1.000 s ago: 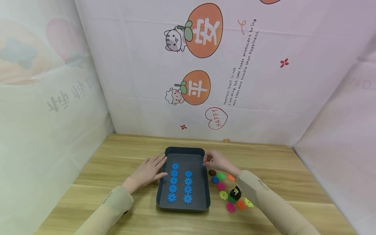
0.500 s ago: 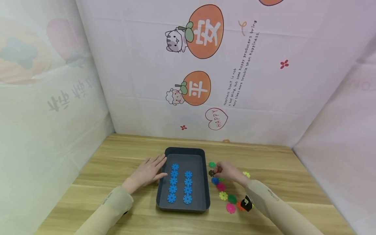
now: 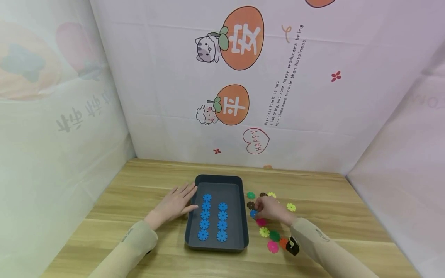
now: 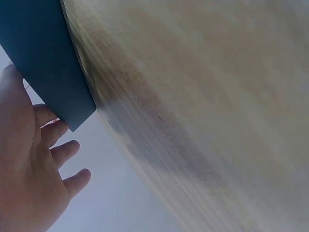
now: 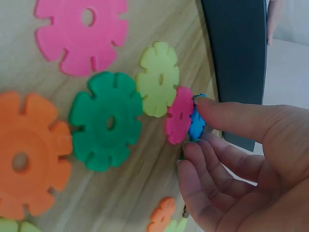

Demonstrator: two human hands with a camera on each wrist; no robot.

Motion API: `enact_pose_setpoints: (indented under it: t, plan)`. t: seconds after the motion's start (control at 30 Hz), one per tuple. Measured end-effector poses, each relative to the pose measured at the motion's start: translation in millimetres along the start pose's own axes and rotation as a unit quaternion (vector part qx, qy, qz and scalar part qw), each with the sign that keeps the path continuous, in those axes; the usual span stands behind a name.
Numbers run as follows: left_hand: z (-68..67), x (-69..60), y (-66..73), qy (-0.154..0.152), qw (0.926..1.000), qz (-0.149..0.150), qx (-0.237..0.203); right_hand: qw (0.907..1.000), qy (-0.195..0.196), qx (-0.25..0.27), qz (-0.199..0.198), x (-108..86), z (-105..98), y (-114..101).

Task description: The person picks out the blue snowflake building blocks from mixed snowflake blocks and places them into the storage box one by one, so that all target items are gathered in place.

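Note:
My left hand (image 3: 175,201) lies with straight fingers against the left rim of a dark grey tray (image 3: 231,195). Inside the tray, blue notched plastic discs form two columns, a longer left one (image 3: 205,214) and a shorter right one (image 3: 222,225). To the right of the tray, my right hand (image 3: 274,209) is low over loose discs. Its thumb and index finger pinch a blue notched disc (image 5: 197,123), partly hidden by the fingers. Beside it lie a pink disc (image 5: 179,116) and a brown disc (image 3: 250,205).
Several loose discs lie on the wooden table (image 3: 156,247) right of the tray: green (image 3: 274,236), yellow (image 3: 264,231), pink (image 3: 272,246) and orange (image 3: 283,243). A yellow disc (image 3: 291,207) lies farther right. A printed white cloth wall (image 3: 174,139) stands behind.
My right hand has moved from the tray's right edge, rightward and nearer to me, down to the blue disc among the loose ones. The left hand has stayed in place.

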State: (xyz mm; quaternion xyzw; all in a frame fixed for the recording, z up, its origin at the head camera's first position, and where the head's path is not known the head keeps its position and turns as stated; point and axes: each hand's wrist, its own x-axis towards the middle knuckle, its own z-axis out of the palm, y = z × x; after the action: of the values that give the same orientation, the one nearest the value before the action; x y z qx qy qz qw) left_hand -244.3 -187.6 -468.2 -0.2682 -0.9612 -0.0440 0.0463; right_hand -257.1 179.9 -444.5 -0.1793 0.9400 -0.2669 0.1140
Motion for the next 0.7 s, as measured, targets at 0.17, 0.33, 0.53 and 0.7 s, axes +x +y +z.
enact_pose_setpoints:
  t: [0.17,0.33,0.53,0.7]
  plan:
    - [-0.1,-0.8,0.1,0.003,1.0000,0.001,0.002,1.0000,0.002,-0.001,0.009,1.2,2.3,0.4]
    - [-0.9,-0.6,0.2,0.002,1.0000,0.001,0.003,0.9997,0.006,-0.001,0.024,2.1,2.6,0.3]
    - [0.8,-0.4,-0.5,0.002,1.0000,-0.001,0.001,0.9997,0.013,0.009,0.021,2.8,1.9,1.8]
    - [2.0,0.4,-1.0,0.003,1.0000,0.000,-0.005,0.9997,0.016,0.016,0.010,3.3,0.1,5.9]
